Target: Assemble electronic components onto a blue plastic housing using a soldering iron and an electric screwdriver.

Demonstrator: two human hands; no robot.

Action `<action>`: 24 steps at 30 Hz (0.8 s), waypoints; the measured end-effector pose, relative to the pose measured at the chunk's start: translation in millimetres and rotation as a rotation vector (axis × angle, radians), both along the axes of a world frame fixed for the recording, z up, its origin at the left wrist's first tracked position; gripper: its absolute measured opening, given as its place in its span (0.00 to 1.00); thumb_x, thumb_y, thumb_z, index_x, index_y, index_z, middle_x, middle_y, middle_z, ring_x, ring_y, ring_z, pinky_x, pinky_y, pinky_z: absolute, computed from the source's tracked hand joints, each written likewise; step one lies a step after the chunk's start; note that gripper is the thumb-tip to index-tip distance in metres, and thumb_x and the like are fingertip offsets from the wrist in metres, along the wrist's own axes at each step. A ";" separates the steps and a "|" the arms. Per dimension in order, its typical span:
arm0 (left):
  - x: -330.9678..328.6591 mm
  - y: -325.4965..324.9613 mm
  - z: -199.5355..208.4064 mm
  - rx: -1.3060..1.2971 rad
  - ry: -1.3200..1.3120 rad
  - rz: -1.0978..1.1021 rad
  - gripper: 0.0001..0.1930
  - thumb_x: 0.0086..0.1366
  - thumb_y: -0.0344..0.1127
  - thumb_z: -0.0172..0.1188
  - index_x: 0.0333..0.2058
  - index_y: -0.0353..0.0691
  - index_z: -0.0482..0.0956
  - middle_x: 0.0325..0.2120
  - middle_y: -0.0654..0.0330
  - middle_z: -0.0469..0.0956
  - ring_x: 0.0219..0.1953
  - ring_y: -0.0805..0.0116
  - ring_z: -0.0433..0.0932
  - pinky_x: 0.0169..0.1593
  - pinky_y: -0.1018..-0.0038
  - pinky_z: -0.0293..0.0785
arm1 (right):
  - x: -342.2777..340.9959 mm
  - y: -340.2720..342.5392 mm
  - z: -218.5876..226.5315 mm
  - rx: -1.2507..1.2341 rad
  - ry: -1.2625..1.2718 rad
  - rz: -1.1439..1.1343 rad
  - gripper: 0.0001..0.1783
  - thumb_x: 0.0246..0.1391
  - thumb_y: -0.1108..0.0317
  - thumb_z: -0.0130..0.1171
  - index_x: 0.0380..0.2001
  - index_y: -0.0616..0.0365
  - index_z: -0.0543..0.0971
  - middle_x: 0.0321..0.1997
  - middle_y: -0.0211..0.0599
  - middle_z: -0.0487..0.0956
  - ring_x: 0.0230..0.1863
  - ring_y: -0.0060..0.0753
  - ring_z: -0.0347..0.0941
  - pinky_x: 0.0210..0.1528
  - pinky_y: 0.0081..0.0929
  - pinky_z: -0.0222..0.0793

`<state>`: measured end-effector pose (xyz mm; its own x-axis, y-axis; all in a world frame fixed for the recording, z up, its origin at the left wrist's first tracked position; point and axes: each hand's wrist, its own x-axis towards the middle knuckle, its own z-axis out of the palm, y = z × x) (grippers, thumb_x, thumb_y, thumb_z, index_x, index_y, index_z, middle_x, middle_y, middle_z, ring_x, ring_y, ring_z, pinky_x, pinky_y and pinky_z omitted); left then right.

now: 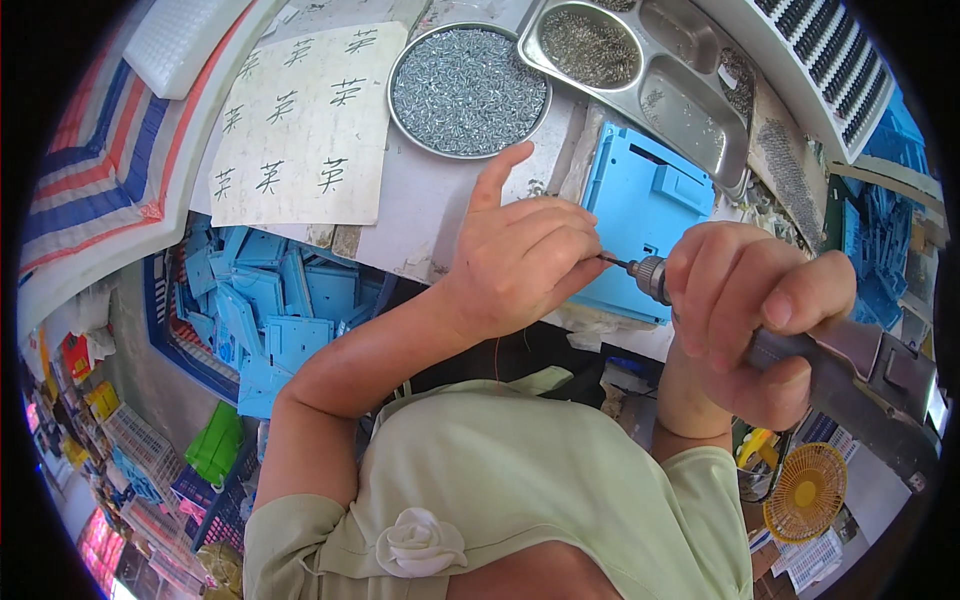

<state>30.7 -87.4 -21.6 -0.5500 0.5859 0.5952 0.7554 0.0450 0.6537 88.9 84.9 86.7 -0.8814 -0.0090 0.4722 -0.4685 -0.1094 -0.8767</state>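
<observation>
My right hand (735, 300) is wrapped round a grey electric screwdriver (855, 375), its thin bit pointing left. At the bit's tip, the thumb and fingers of my left hand (530, 245) are pinched together, with the index or another finger raised away. Whatever sits between those fingertips is too small or hidden to make out. Just beyond the bit a flat blue plastic panel (640, 190) lies on the worktable, with slots and a raised block on its face. My left fingertips are beside its left edge.
A round metal dish (470, 95) full of small silvery screws or pins stands beyond my left hand. Right of it is a steel compartment tray (690, 110) with small parts. A paper sheet (300, 130) with handwritten marks lies left. A basket (165, 310) holds several blue panels (260, 290).
</observation>
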 end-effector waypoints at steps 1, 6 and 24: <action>-2.1 -1.5 -0.2 -0.023 0.014 -0.008 0.13 0.52 0.34 0.75 0.34 0.46 0.80 0.32 0.65 0.85 0.40 0.63 0.86 0.70 0.44 0.53 | 0.5 -2.7 -1.5 -0.004 -0.006 -0.014 0.16 0.63 0.53 0.59 0.44 0.49 0.70 0.19 0.19 0.72 0.18 0.20 0.66 0.26 0.26 0.62; -62.4 -15.4 8.1 -0.139 0.047 0.073 0.15 0.51 0.41 0.75 0.35 0.46 0.82 0.36 0.67 0.81 0.44 0.64 0.78 0.63 0.48 0.60 | 4.0 -7.7 -14.1 -0.028 -0.056 -0.110 0.17 0.64 0.52 0.59 0.44 0.51 0.70 0.17 0.21 0.70 0.19 0.22 0.65 0.25 0.26 0.60; -97.0 -29.9 0.9 -0.456 -0.077 0.142 0.07 0.62 0.39 0.67 0.30 0.45 0.81 0.29 0.65 0.79 0.36 0.61 0.76 0.50 0.58 0.63 | -0.4 -22.8 -44.0 0.026 -0.051 -0.024 0.12 0.50 0.80 0.68 0.33 0.64 0.74 0.23 0.39 0.75 0.21 0.32 0.71 0.25 0.29 0.67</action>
<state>-66.4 -117.3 -20.7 -0.6758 0.6937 0.2494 0.6711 0.4390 0.5974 88.5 62.1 42.7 -0.9043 0.0003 0.4269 -0.4257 -0.0755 -0.9017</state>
